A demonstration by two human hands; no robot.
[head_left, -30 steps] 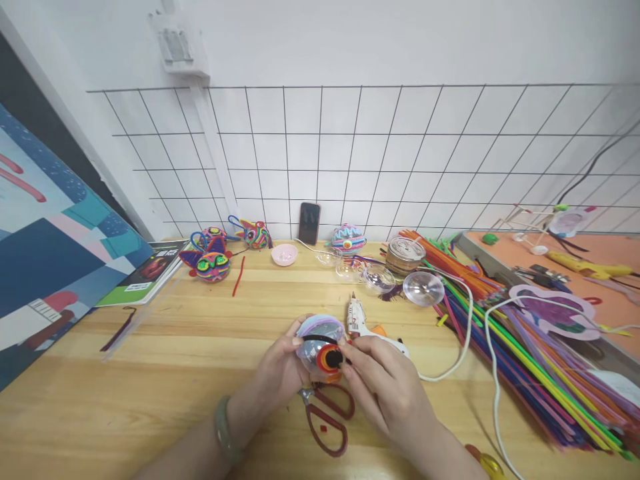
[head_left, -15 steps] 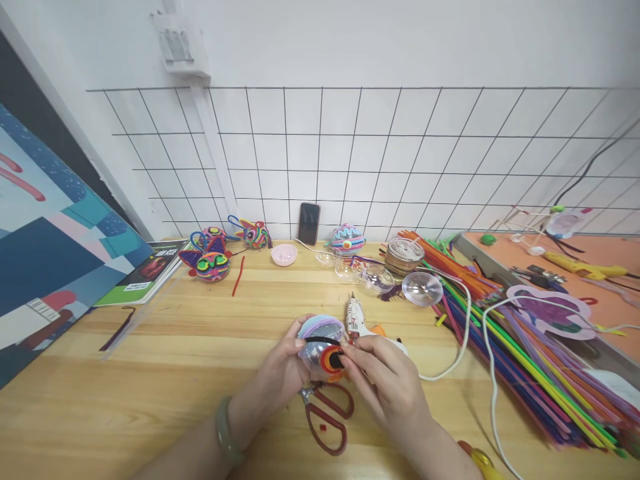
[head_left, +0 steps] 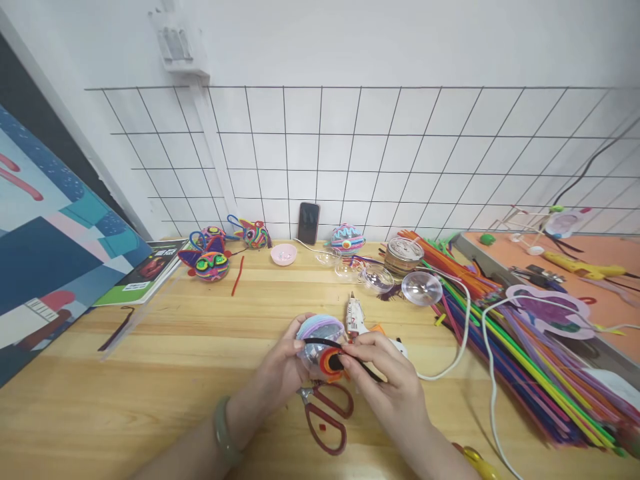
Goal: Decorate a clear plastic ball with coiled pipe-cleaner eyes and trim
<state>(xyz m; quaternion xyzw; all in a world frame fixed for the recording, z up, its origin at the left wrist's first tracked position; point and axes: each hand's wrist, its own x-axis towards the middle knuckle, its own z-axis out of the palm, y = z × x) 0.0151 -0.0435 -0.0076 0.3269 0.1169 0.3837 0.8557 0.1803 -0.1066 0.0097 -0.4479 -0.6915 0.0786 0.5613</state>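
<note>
My left hand point(head_left: 286, 365) is closed round the side of a clear plastic ball point(head_left: 309, 360) whose top is covered with pale blue and lilac pipe cleaners. A round red, orange and black piece point(head_left: 330, 361) sits on the ball's right side. Across the ball's front runs a black pipe cleaner point(head_left: 320, 341); my left thumb touches its left end, and my right hand point(head_left: 387, 373) pinches it farther right. Its free end sticks out below my right fingers. Red-handled scissors point(head_left: 327, 417) lie under my hands, their blades partly hidden. A white hot glue gun point(head_left: 356, 317) lies just behind the ball.
Pipe cleaners in many colours point(head_left: 530, 367) are heaped at right, with a white cord point(head_left: 493, 380) across them. Clear half-shells point(head_left: 421, 288), a jar point(head_left: 404, 259), a pink dish point(head_left: 283, 254) and a phone point(head_left: 309, 223) stand at the back. Decorated balls point(head_left: 213, 265) sit back left.
My right fingers have shifted slightly along the black pipe cleaner, and its free end now shows below them. The left hand and the ball have barely moved.
</note>
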